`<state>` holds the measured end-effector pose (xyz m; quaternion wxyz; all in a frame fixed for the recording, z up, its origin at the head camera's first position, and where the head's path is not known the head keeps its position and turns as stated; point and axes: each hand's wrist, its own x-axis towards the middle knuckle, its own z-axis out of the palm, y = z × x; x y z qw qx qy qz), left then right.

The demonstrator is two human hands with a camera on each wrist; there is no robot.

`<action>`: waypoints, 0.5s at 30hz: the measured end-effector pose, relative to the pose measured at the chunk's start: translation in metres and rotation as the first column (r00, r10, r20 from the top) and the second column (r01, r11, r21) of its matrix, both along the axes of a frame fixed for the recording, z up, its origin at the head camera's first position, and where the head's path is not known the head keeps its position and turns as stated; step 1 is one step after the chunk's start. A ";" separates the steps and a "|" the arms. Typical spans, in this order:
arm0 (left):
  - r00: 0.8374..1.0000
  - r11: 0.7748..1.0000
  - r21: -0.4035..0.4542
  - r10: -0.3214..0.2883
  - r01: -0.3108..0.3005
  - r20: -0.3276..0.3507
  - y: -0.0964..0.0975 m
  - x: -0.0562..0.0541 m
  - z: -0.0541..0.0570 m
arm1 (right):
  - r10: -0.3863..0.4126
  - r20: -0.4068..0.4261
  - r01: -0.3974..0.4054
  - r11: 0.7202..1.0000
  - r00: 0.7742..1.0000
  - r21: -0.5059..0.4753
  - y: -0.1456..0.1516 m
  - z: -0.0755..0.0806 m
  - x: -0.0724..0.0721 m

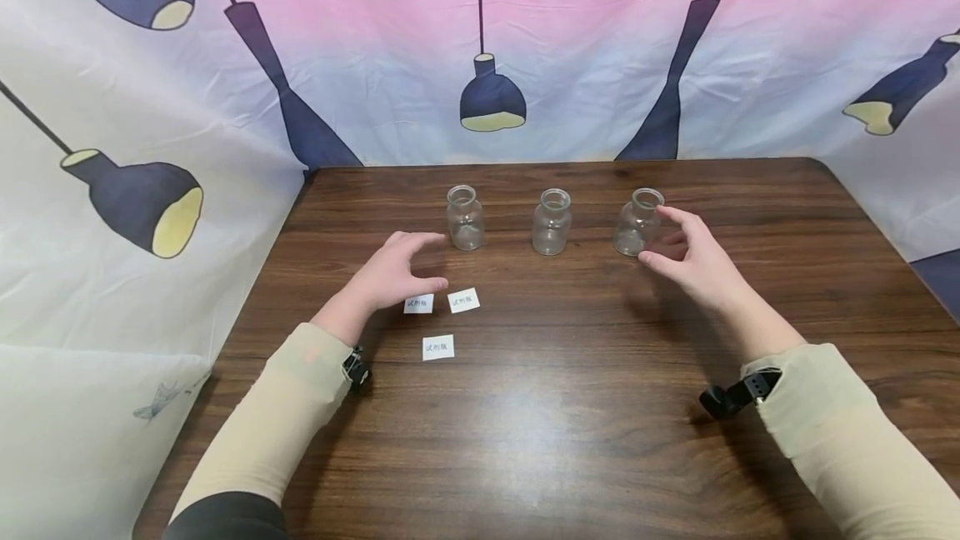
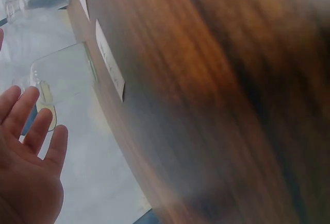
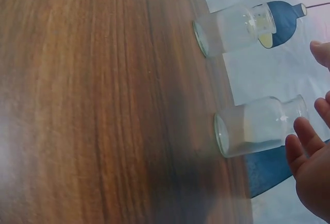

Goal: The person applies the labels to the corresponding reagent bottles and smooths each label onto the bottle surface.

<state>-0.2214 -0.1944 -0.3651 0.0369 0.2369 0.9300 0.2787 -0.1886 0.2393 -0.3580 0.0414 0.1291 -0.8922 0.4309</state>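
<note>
Three clear glass jars stand upright in a row: a left jar (image 1: 466, 223), a middle jar (image 1: 551, 227) and a right jar (image 1: 636, 227). My left hand (image 1: 390, 269) is held just left of the left jar, fingers and thumb spread apart with nothing between them. Below its thumb lie small white paper cards with handwriting, one (image 1: 418, 304) partly under the hand in this view, another (image 1: 463, 300) beside it and a third (image 1: 438, 347) nearer me. Around the right jar's right side reaches my right hand (image 1: 693, 261), its fingers parted. In the right wrist view, fingertips (image 3: 304, 131) overlap the jar's neck.
The dark wooden table (image 1: 570, 407) carries the jars and cards. A patterned cloth (image 1: 405, 48) with printed lamps hangs behind its far edge, and pale cloth (image 1: 97, 407) borders the left side. Each wrist wears a black strapped device (image 1: 731, 397).
</note>
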 end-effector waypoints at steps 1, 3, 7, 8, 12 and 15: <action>1.000 1.000 -0.002 0.002 -0.002 0.005 0.001 0.000 -0.001 | 0.005 -0.001 -0.005 1.000 1.000 -0.007 0.000 -0.001 0.000; 1.000 1.000 -0.005 0.001 -0.001 0.014 0.002 0.000 -0.003 | 0.013 -0.001 -0.013 1.000 1.000 -0.017 -0.001 -0.004 0.001; 0.999 1.000 0.006 -0.018 0.018 0.038 0.005 0.000 -0.006 | 0.023 0.004 -0.023 0.999 1.000 -0.031 -0.003 -0.009 0.002; 0.999 1.000 0.008 -0.024 0.024 0.045 0.006 0.000 -0.007 | 0.021 0.006 -0.021 0.999 1.000 -0.028 -0.003 -0.010 0.002; 0.995 0.999 0.016 -0.039 0.038 0.090 0.009 -0.001 -0.011 | 0.021 0.032 -0.020 1.000 0.999 -0.015 -0.006 -0.010 0.003; 0.991 0.999 0.005 -0.042 0.042 0.123 0.011 -0.003 -0.013 | 0.026 0.056 -0.026 1.000 0.998 -0.003 -0.007 -0.010 0.002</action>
